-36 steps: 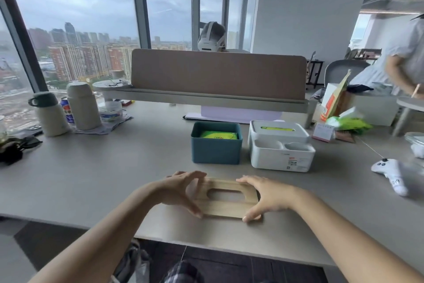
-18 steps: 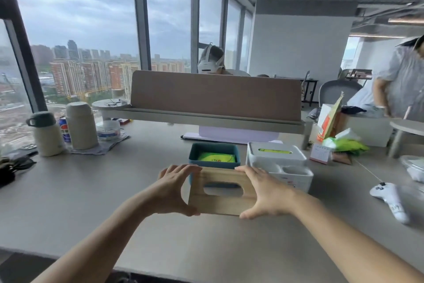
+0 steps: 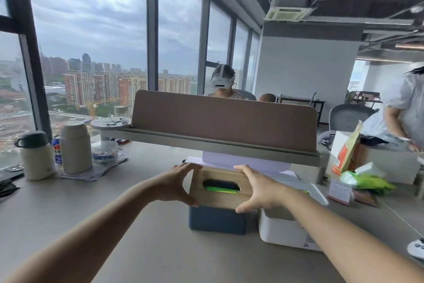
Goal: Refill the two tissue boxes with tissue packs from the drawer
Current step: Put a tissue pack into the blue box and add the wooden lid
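Observation:
My left hand point(image 3: 177, 185) and my right hand point(image 3: 259, 191) grip the two ends of a wooden lid point(image 3: 220, 199) with an oval slot. The lid sits tilted over the top of the blue tissue box point(image 3: 216, 219) on the desk. Through the slot I see the green tissue pack point(image 3: 221, 189) inside the box. Just to the right stands the white tissue box point(image 3: 286, 230), with its white lid point(image 3: 308, 192) on and a green strip showing in its slot. My right forearm covers part of the white box.
A brown divider with a shelf point(image 3: 220, 142) runs across the desk behind the boxes. Two flasks point(image 3: 75, 147), a can and a bowl stand at the left. A paper bag point(image 3: 346, 149), green packaging point(image 3: 367, 183) and a small card sit at the right. People are beyond the divider and far right.
Both hands lifted the wooden lid off the near desk and carried it forward onto the top of the blue box. The camera has tilted up.

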{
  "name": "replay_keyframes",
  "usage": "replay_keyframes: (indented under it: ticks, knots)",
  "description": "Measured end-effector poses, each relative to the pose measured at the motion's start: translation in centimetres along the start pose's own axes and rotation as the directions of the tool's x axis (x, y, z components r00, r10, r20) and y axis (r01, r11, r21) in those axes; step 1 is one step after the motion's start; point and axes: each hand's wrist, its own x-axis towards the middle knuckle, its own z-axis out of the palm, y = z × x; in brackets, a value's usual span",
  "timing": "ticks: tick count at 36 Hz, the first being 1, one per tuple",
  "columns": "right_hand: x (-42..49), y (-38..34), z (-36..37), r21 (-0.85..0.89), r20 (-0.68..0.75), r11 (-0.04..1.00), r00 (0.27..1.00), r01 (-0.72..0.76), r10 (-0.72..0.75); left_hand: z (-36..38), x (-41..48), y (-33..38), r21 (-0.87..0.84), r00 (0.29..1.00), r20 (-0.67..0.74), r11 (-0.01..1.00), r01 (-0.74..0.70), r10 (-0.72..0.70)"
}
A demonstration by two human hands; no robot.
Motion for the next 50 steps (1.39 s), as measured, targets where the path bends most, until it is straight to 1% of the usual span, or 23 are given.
replay_keyframes:
  ticks: [8, 14, 19, 23, 28, 32, 38, 44, 46, 50]
  knots:
    - [3.4, 1.4, 0.0, 0.100, 0.092, 0.995, 0.996, -0.026, 0.017, 0.1, 2.5, -1.7, -0.160, 0.996, 0.077, 0.985, 0.061, -0.049]
    - [4.5, 2.4, 0.4, 0.184, 0.157, 0.983, 0.988, -0.024, -0.005, 0.6, 3.3, -2.4, -0.225, 0.985, 0.148, 0.966, 0.125, -0.093]
    - [4.9, 2.9, 0.6, 0.198, 0.225, 0.979, 0.974, -0.046, 0.000, 1.1, 3.2, -3.3, -0.242, 0.975, 0.196, 0.959, 0.151, -0.104]
    - [4.8, 3.1, 0.6, 0.224, 0.237, 0.974, 0.971, -0.035, -0.020, 1.4, 3.1, -3.5, -0.275, 0.973, 0.206, 0.948, 0.159, -0.103]
    - [4.7, 2.9, 0.7, 0.254, 0.210, 0.967, 0.977, -0.018, -0.037, 1.3, 2.9, -3.5, -0.294, 0.972, 0.212, 0.942, 0.159, -0.098]
    - [4.5, 3.2, 0.8, 0.243, 0.202, 0.970, 0.979, -0.010, -0.041, 1.4, 3.0, -3.3, -0.303, 0.971, 0.222, 0.940, 0.157, -0.090]
    - [4.2, 3.4, 0.7, 0.220, 0.199, 0.976, 0.979, -0.009, -0.036, 1.6, 2.9, -3.4, -0.356, 0.961, 0.252, 0.913, 0.198, -0.110]
    - [3.7, 3.0, 0.4, 0.150, 0.210, 0.989, 0.977, -0.003, -0.028, 1.6, 2.6, -3.2, -0.391, 0.952, 0.285, 0.893, 0.221, -0.111]
    - [3.6, 2.9, 0.2, 0.103, 0.213, 0.995, 0.977, 0.001, -0.023, 1.5, 2.6, -3.2, -0.399, 0.950, 0.294, 0.889, 0.225, -0.108]
    - [3.5, 2.9, 0.2, -0.079, 0.220, 0.996, 0.975, 0.031, -0.013, 1.5, 2.6, -3.2, -0.399, 0.945, 0.310, 0.888, 0.229, -0.104]
